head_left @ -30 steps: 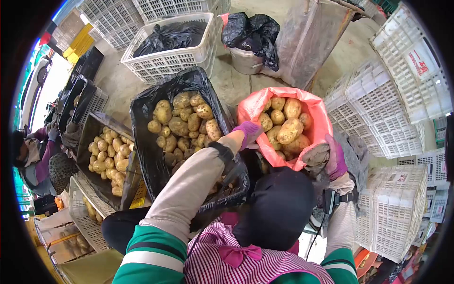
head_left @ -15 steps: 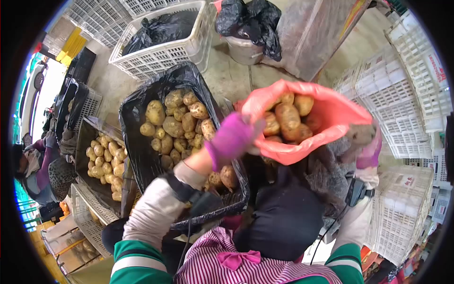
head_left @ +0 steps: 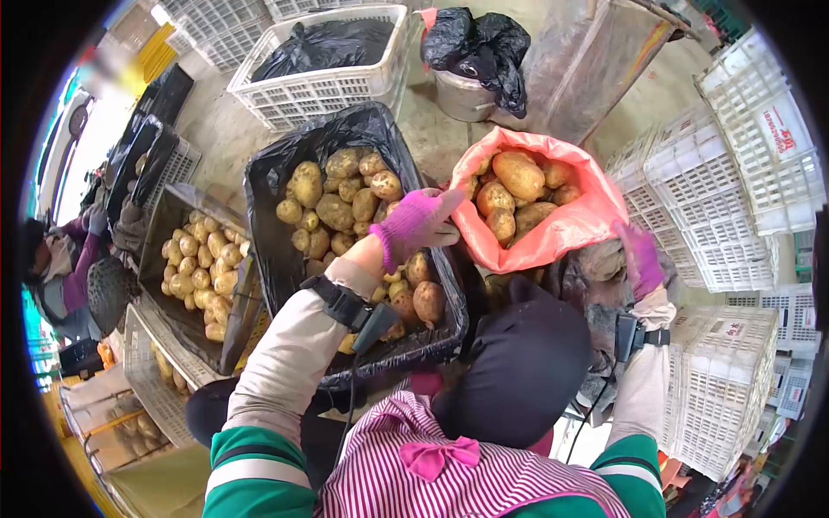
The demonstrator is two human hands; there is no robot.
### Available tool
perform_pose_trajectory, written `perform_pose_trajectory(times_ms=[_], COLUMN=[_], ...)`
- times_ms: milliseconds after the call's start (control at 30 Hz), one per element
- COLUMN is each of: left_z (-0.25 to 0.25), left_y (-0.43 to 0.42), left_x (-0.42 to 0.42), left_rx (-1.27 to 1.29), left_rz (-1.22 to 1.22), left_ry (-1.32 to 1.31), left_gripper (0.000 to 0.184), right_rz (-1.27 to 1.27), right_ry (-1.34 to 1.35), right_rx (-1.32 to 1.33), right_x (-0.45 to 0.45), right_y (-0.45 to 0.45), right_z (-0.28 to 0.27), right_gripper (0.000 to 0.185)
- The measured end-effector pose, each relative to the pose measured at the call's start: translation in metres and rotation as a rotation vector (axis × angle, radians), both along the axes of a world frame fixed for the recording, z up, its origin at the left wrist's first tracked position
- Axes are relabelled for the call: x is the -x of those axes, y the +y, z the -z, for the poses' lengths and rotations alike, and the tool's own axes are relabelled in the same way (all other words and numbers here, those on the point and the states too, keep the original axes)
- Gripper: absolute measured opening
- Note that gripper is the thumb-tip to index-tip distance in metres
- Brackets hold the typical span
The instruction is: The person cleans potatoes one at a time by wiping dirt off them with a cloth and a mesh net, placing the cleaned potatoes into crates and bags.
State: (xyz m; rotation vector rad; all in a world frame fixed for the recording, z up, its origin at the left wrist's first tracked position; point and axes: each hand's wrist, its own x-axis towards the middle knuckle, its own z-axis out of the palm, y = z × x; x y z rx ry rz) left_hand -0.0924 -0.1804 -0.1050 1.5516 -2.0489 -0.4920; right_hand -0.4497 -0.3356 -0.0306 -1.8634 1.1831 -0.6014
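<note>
A pink woven sack (head_left: pixel 574 160) stands with its mouth toward me, with several large potatoes (head_left: pixel 518 177) inside. On the left of its rim is my left hand (head_left: pixel 419 226), in a purple glove, its fingers closed on the edge. My right hand (head_left: pixel 639 259), also gloved in purple, pinches the right side of the rim; some of its fingers are hidden. Close to my left forearm sits a crate lined with black plastic (head_left: pixel 259 203), holding several potatoes (head_left: pixel 335 211) of mixed sizes.
Further left stands another lined crate of potatoes (head_left: pixel 203 268), with a co-worker (head_left: pixel 82 268) beyond it. A white crate (head_left: pixel 319 108) and a bucket with black plastic (head_left: pixel 466 95) are ahead. White crates (head_left: pixel 712 190) are stacked at right.
The sack's mouth has come round more upright and narrower, showing more of the potatoes. My right hand has moved left and down with the rim. The view has shifted slightly.
</note>
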Motion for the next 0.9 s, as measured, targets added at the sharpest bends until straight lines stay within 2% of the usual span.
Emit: perform_pose_trajectory(times_ms=[33, 100, 200, 300, 333, 433, 500, 533, 600, 633, 667, 700, 767, 800, 900], left_z=[-0.012, -0.057, -0.063, -0.083, -0.083, -0.079, -0.060, -0.051, 0.001, 0.008, 0.015, 0.022, 0.052, 0.065, 0.092], left_y=[0.012, 0.055, 0.131, 0.211, 0.236, 0.269, 0.272, 0.267, 0.254, 0.244, 0.234, 0.219, 0.186, 0.170, 0.129], left_x=[-0.002, -0.005, -0.045, -0.061, -0.063, -0.059, -0.052, -0.046, -0.045, -0.041, -0.035, -0.033, -0.035, -0.035, -0.039], left_rx=[-0.283, -0.609, -0.544, -0.477, -0.431, -0.373, -0.446, -0.475, -0.522, -0.531, -0.566, -0.586, -0.624, -0.672, -0.769], left_rz=[-0.173, -0.503, -0.566, -0.823, -0.845, -0.962, -0.953, -0.946, -0.853, -0.848, -0.786, -0.720, -0.670, -0.633, -0.472], left_ry=[0.402, 1.225, 1.187, 1.050, 1.090, 1.063, 1.030, 0.916, 0.911, 0.907, 0.673, 0.438, 0.252, 0.153, 0.086], left_gripper=[0.044, 0.043, 0.036, 0.034, 0.033, 0.034, 0.034, 0.035, 0.037, 0.037, 0.038, 0.038, 0.039, 0.038, 0.040], right_rz=[-0.010, -0.036, -0.082, -0.144, -0.151, -0.117, -0.504, -0.659, -0.623, -0.487, -0.347, -0.341, -0.345, -0.331, -0.255], right_ry=[0.009, 0.023, 0.029, -0.012, -0.049, -0.201, -0.141, -0.098, -0.299, -0.323, -0.339, -0.340, -0.500, -0.492, -0.326], right_rx=[0.000, -0.011, -0.005, -0.045, -0.104, -0.517, 0.624, 1.198, 1.029, 0.709, 0.390, 0.390, 0.167, 0.153, 0.186], right_x=[-0.003, -0.009, -0.020, -0.039, -0.047, -0.089, -0.143, -0.168, -0.221, -0.240, -0.253, -0.258, -0.267, -0.263, -0.240], right_y=[0.006, 0.018, 0.039, 0.060, 0.068, 0.086, 0.101, 0.106, 0.110, 0.132, 0.146, 0.139, 0.129, 0.126, 0.132], right_z=[-0.007, -0.021, -0.051, -0.096, -0.115, -0.167, -0.174, -0.173, -0.148, -0.140, -0.132, -0.117, -0.092, -0.089, -0.118], right_gripper=[0.034, 0.034, 0.034, 0.034, 0.034, 0.034, 0.037, 0.039, 0.035, 0.031, 0.028, 0.028, 0.025, 0.025, 0.025])
